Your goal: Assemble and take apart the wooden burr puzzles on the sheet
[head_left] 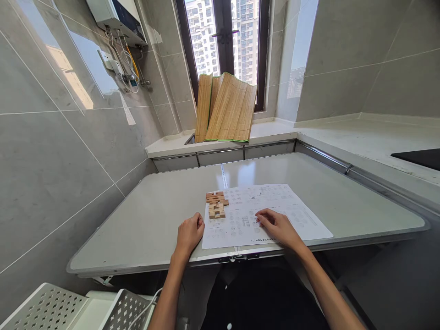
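Note:
A large white sheet (275,201) with small printed drawings lies on the pale folding table (154,215). On its left part sit several small wooden pieces (216,205), darker brown at the back and lighter at the front. My left hand (191,230) rests as a loose fist on the table just left of the sheet, with nothing visible in it. Over the middle of the sheet is my right hand (277,225), its thumb and fingertips drawn together; whatever they may hold is too small to make out.
A folded bamboo mat (230,107) leans by the window behind the table. White counter (360,137) runs along the right, with a black slab (421,158) on it. White perforated baskets (48,307) stand at the lower left, beside a cable.

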A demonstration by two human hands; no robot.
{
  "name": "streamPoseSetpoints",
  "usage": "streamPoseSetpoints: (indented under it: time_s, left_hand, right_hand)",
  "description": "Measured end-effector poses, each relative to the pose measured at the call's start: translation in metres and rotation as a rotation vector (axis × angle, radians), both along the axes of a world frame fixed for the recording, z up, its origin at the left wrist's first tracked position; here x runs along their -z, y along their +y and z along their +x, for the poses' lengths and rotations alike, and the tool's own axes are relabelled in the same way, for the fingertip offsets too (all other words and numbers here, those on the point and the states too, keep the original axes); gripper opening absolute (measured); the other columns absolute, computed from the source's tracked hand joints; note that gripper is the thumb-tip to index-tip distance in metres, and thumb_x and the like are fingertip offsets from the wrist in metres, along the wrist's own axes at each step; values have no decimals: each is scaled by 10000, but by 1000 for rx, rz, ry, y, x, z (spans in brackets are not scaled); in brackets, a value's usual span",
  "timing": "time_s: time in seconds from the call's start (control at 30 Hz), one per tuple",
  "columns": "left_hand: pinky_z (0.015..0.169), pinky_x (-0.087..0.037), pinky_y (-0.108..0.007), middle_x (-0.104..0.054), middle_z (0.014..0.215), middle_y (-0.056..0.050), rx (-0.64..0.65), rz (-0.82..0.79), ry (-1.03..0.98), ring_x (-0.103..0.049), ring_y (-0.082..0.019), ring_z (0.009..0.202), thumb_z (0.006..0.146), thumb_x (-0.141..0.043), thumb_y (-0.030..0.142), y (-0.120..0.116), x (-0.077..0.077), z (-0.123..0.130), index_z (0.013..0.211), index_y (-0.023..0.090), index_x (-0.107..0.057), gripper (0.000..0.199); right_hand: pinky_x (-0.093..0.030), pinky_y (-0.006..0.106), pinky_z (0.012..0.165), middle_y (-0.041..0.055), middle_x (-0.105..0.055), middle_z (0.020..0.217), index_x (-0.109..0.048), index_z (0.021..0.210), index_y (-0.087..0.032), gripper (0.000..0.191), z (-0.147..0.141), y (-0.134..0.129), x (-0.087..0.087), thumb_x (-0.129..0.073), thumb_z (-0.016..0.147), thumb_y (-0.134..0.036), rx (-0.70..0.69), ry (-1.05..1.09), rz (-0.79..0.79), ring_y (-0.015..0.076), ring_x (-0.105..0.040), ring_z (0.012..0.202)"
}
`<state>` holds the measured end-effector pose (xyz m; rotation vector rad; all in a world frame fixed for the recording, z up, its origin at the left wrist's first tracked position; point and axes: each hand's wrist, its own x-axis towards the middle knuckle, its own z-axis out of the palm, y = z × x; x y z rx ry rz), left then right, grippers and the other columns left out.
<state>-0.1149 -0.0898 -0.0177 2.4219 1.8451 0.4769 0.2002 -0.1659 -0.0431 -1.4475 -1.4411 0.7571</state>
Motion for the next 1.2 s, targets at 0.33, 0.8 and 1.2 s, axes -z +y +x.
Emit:
streamPoseSetpoints:
  time_s: [0.33,0.8,1.2]
  left_hand:
    - [580,-243,-275,-609,688,5,2,3,5,-570,-181,639,901,-467,191,1,2,-1,771,234,-481,138]
    - [570,-237,-275,-566,642,13,-4,-5,-13,-537,-178,595,882,-463,195,-1,0,1,752,235,-455,137]
    - [572,-243,-273,-572,653,16,-9,18,-33,-537,-173,604,880,-471,200,1,4,-2,762,236,-461,125]
  right_hand:
    - [-511,347,785,52,-773,904,-709,978,-232,334,2,1,2,-555,919,-522,-17,7,-14,238,-719,835]
    - [-491,342,716,24,-737,796,-733,1006,-252,317,4,4,1,-565,900,-498,-37,-44,-38,232,-657,788]
    - [-475,331,688,17,-700,772,-735,998,-253,298,4,2,-1,-576,889,-481,-36,-71,-52,212,-592,719]
